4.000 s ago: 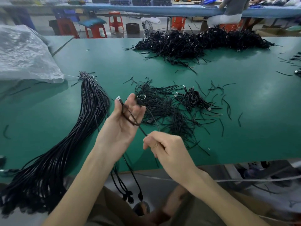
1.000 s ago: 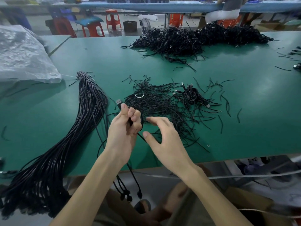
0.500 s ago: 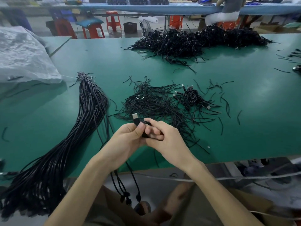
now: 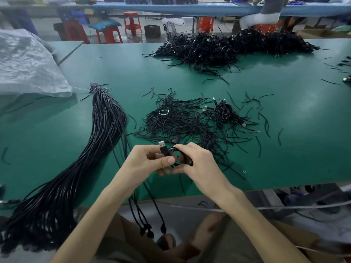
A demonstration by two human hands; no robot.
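Note:
My left hand [image 4: 147, 161] and my right hand [image 4: 199, 164] meet over the front of the green table [image 4: 114, 69]. Between them is a coiled black USB cable [image 4: 171, 151], its silver plug [image 4: 161, 143] sticking up past my left thumb. Both hands pinch the coil, the right with fingers curled over its right side. A few more black cables [image 4: 148, 205] hang down from under my left hand over the table edge.
A long bundle of black cables [image 4: 89, 154] lies to the left, running off the front edge. A heap of short black ties [image 4: 182, 122] and a few coiled cables [image 4: 226, 112] sit just beyond my hands. A large pile of coiled cables [image 4: 228, 46] lies at the back. A plastic sheet [image 4: 24, 63] covers the left.
Four seconds ago my left hand held the cable spread open while the right pulled a strand. The hands have since come together, and both now hold the cable as a small coil.

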